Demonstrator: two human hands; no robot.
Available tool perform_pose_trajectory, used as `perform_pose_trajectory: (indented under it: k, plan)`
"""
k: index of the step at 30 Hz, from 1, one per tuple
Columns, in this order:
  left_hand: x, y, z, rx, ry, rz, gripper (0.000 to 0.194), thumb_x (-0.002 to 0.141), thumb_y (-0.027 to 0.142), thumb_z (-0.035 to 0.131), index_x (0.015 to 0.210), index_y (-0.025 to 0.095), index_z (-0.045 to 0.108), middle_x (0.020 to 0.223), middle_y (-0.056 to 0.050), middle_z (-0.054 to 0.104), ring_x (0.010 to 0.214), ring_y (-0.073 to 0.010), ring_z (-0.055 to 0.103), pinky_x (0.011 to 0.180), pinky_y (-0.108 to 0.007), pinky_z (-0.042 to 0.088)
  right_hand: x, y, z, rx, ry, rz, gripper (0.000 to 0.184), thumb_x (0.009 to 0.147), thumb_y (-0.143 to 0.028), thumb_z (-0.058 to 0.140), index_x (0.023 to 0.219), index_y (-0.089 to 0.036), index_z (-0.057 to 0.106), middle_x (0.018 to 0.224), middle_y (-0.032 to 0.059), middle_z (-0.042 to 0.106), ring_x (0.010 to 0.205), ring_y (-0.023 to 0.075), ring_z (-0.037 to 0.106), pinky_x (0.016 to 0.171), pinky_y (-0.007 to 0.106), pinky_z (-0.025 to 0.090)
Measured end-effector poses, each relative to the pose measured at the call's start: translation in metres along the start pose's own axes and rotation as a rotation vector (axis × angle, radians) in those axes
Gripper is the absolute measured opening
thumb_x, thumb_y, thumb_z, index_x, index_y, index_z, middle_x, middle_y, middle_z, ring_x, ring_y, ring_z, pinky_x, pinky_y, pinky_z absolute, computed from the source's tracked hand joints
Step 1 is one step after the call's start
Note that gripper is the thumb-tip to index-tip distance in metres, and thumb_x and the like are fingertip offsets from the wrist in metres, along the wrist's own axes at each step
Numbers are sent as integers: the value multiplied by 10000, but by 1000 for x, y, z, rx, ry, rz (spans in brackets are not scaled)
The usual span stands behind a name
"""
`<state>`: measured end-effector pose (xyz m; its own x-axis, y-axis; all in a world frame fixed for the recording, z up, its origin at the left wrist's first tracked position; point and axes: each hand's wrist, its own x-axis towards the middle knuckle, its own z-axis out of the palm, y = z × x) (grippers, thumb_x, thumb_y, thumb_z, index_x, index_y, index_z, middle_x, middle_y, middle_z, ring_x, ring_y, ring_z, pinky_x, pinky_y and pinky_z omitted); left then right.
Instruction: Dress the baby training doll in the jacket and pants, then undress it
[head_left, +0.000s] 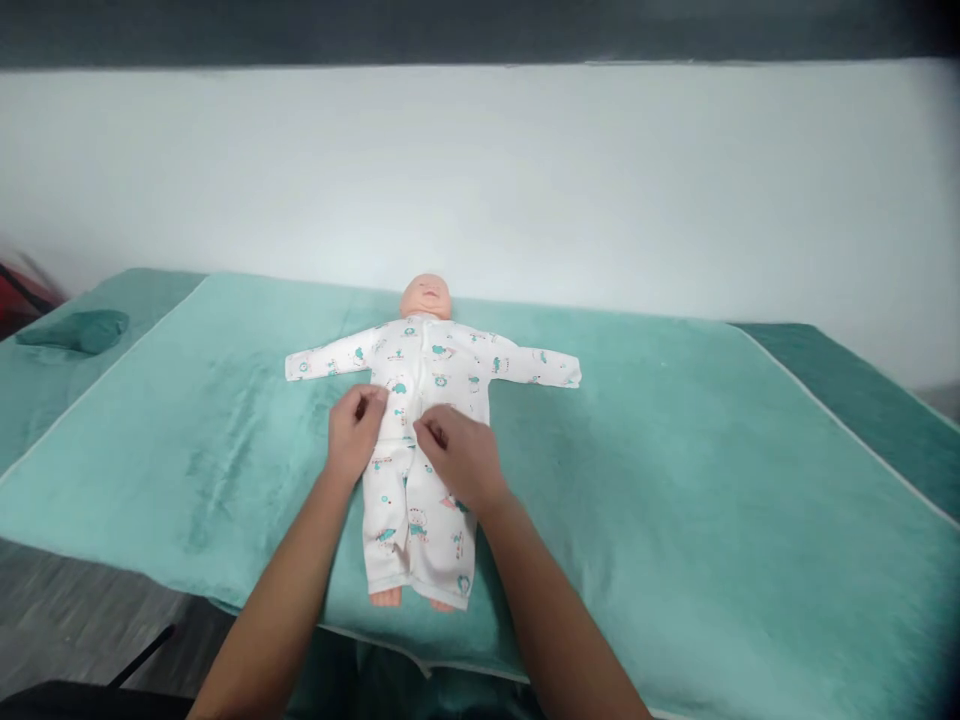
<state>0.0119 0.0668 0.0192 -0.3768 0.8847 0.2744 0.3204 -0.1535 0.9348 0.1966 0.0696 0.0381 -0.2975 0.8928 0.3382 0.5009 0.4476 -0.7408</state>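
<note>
Left hand (pixel 355 428), right hand (pixel 463 455): fingers curled at white, teal-printed cloth pajamas (pixel 441 352) on smooth pink doll (pixel 426 297); cannot tell whether either grips fabric.

A care-training or treatment room is suggested, though the exact type of premises cannot be determined. A broad bed or table (pixel 870 430), covered in teal plush cloth (pixel 660 480), is placed along a plain white wall (pixel 480 170), above which a dark band (pixel 480 33) is seen. A clothed baby doll (pixel 424 370) is laid on the cloth. Grey, wood-patterned flooring (pixel 67 600) is exposed at lower left
</note>
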Motion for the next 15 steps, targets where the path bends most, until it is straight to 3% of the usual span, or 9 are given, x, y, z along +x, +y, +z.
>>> perform_pose_trajectory:
  k: [4,6,9,12,15]
  plan:
    - [-45,-16,-26,137,-54,-1,187,942,367,589,848,211,632,794,5,637,719,-144,570,679,-273,453,-52,15,9,196,114,85,240,965,-365,568,775,-219,570,624,-41,523,568,130,473,579,273,371]
    - [-58,-19,-35,140,-72,1,141,948,336,565,884,220,611,816,2,636,732,-152,583,693,-282,468,-62,27,3,263,194,130,229,974,-402,556,836,-222,588,662,-29,553,590,147,508,575,281,416]
    - [-66,-22,-38,178,-15,80,136,908,254,570,1035,235,614,998,-40,661,904,-188,632,758,-307,502,-60,42,-11,120,292,86,194,965,-415,566,1001,-229,611,928,56,656,802,207,609,676,332,504]
    - [-66,-25,-34,287,-6,150,206,880,229,585,1081,239,628,1104,-67,662,1029,-221,626,840,-350,512,-54,49,-17,-126,235,-9,222,989,-427,527,1002,-226,621,1050,103,658,948,256,612,809,397,522]
    - [-66,-28,-32,331,-24,73,82,892,234,554,940,232,621,925,-31,679,875,-205,633,820,-362,513,-53,52,-17,-222,73,-100,335,1048,-383,400,848,-218,613,897,80,658,895,249,598,855,407,493]
